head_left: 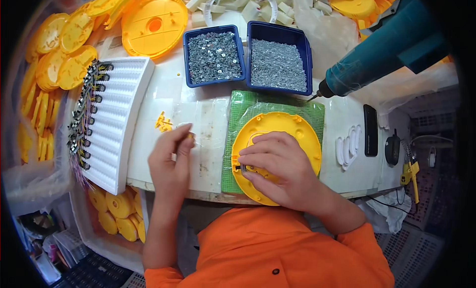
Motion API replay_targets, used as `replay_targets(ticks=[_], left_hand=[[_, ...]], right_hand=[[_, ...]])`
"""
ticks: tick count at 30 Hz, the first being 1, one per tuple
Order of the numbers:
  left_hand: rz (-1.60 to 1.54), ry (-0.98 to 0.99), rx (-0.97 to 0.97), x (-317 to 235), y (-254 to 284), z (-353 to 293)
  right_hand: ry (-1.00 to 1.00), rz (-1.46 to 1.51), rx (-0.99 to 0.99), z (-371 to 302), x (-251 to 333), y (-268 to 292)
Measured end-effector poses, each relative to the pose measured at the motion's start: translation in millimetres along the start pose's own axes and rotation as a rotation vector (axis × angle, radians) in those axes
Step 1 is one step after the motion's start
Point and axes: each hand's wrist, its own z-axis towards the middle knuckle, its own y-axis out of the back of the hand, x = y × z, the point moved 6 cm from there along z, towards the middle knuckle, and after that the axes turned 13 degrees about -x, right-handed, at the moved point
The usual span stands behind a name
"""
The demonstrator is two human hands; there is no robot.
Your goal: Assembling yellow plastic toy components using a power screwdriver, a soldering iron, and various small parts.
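Note:
A round yellow plastic housing point(306, 144) lies with its inside up on a green mat point(231, 176). Over its middle and left side reaches my right hand point(280, 166), its fingers curled and its thumb and fingertips at a small black part point(241, 167) by the left rim. A thin wire shows near these fingers; most of the housing's inside is hidden under the hand. My left hand point(171, 156) is raised left of the mat, with thumb and forefinger pinched on a small yellow piece point(190, 135). Behind it, several small yellow plastic pieces point(163, 122) lie on the table.
Two blue bins, one with small dark metal parts point(214, 57), one with screws point(277, 64), stand behind the mat. A teal power screwdriver point(377, 55) hangs at right. At left are a white ridged tray point(116, 124) of wired parts and yellow discs point(49, 69). A black phone point(370, 130) lies right.

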Motion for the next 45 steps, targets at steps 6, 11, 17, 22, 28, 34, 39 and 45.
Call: replay_targets(ticks=[6, 11, 17, 22, 28, 34, 39, 45], left_hand=[[-0.39, 0.472, 0.274, -15.0, -27.3, -42.2], [-0.65, 0.672, 0.325, -7.1, -37.7, -52.4], [-0.696, 0.714, 0.351, -3.0, -41.5, -59.0], [-0.63, 0.62, 0.32, -5.5, -37.4, -59.4], [-0.638, 0.609, 0.346, -11.0, -39.9, -66.1], [0.059, -0.513, 0.274, -70.7, -26.8, -44.3], [0.081, -0.393, 0.325, -61.1, -29.2, -52.5], [-0.498, 0.631, 0.283, -13.3, -35.2, -68.2]], right_hand=[[0.04, -0.067, -0.043, -2.0, 1.5, 3.9], [0.045, -0.048, -0.046, -6.8, 0.1, 2.0], [0.088, -0.074, -0.067, -9.4, 1.3, 2.1], [0.198, -0.156, -0.093, -11.3, 6.0, 2.6], [0.094, 0.082, 0.05, -11.2, -11.2, 0.1], [-0.126, 0.11, 0.134, -1.6, -15.3, 6.4], [-0.122, 0.053, 0.192, 2.4, -16.6, 3.9], [0.16, -0.184, 0.109, -3.6, -1.0, -10.0]])
